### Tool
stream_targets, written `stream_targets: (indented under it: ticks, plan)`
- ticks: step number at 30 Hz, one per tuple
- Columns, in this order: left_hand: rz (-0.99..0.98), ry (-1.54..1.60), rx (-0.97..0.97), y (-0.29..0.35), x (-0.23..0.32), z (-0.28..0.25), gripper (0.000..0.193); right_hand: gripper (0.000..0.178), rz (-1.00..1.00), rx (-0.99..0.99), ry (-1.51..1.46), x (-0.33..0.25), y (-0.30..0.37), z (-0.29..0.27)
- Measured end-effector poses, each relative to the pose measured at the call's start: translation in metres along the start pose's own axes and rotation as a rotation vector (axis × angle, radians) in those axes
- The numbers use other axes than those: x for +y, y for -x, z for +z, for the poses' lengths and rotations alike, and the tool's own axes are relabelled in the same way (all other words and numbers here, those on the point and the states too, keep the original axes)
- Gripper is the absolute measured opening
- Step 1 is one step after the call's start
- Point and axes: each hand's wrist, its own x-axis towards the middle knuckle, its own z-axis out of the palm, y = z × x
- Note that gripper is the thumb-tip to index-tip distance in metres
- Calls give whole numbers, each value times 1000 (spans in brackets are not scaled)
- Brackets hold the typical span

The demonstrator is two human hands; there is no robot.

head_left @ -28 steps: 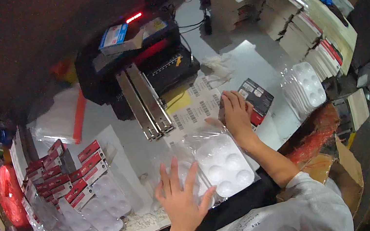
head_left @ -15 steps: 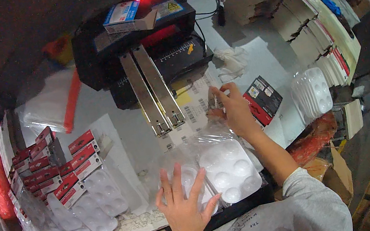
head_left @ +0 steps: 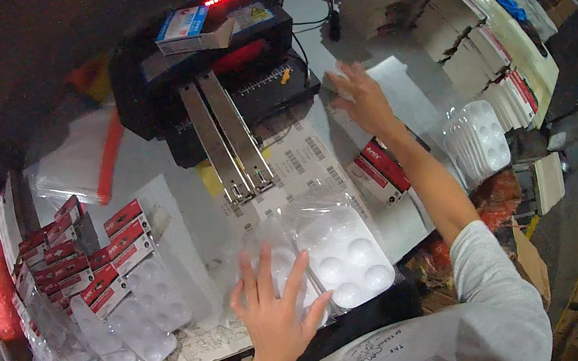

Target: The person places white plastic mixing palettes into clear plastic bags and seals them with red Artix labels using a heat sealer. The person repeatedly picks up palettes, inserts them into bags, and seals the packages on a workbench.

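Rests left hand (head_left: 271, 309) spread on bagged palette (head_left: 282, 262) | can't tell grip, right hand (head_left: 366, 106) | may drag neighbouring palette (head_left: 348, 251) via clinging film (head_left: 315, 205)

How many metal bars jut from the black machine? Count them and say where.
2: side by side at the front of the black machine, the left metal bar and the right metal bar, both ahead of the left hand. Any inside would be hidden.

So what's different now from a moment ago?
The right hand has moved farther forward, and a red-and-white card now shows near where it was; whether that hand holds anything is unclear. The left hand stays spread, with the white tray still beside it.
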Motion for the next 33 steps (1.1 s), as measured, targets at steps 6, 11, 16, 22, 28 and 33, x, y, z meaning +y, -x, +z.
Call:
stream_targets:
  ticks: [6, 11, 16, 22, 28, 33]
  plan:
    - [19, 28, -10, -2, -3, 0, 56, 31, -113, 14, -62, 37, -9, 16]
    - [14, 73, -31, -1, -4, 1, 61, 35, 40, 3, -80, 42, -14, 12]
    - [-115, 354, 266, 4, -22, -9, 51, 39, 175, -134, -204, 29, -11, 8]
    - [-551, 654, 510, 6, -42, 0, 24, 70, 143, -147, -132, -4, 27, -87]
    - [-661, 811, 454, 2, -40, 21, 16, 93, 420, -281, 233, -58, 114, -78]
    - [-626, 832, 432, -3, -42, 17, 17, 86, 393, -86, 226, -59, 128, -58]
